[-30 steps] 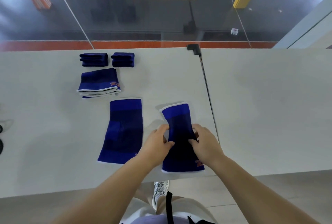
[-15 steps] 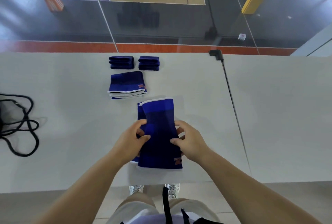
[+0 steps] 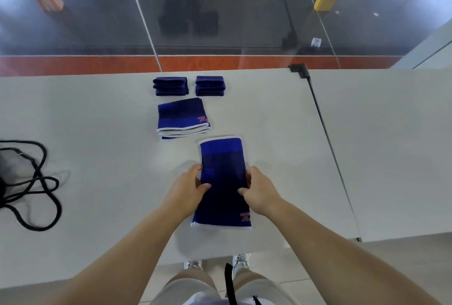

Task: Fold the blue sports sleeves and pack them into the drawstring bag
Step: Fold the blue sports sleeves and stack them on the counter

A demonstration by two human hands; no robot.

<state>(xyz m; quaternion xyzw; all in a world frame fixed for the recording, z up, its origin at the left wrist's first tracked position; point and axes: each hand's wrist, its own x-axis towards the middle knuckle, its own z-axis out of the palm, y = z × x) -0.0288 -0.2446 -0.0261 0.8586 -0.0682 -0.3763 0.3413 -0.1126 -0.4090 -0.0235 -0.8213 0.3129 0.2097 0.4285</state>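
A long blue sleeve (image 3: 223,182) with white hems lies flat on the white table (image 3: 97,133), stacked on a second sleeve that is almost hidden beneath it. My left hand (image 3: 188,188) pinches its left edge and my right hand (image 3: 259,189) pinches its right edge at mid length. Just beyond lies a folded pile of blue sleeves (image 3: 182,118). Two small dark blue folded bands (image 3: 170,86) (image 3: 209,85) sit side by side near the table's far edge. The black drawstring cord (image 3: 34,182) of the bag loops at the far left; the bag itself is cut off by the frame.
A seam (image 3: 327,138) with a black clip at its far end divides this table from another on the right. Beyond the far edge a glass pane looks down on a sports court. My legs and shoes show below the near edge.
I lifted the right-hand sleeve leftward and laid it on top of the other flat sleeve. Both hands now hold the stack's sides. The view has shifted so the cord shows at left.
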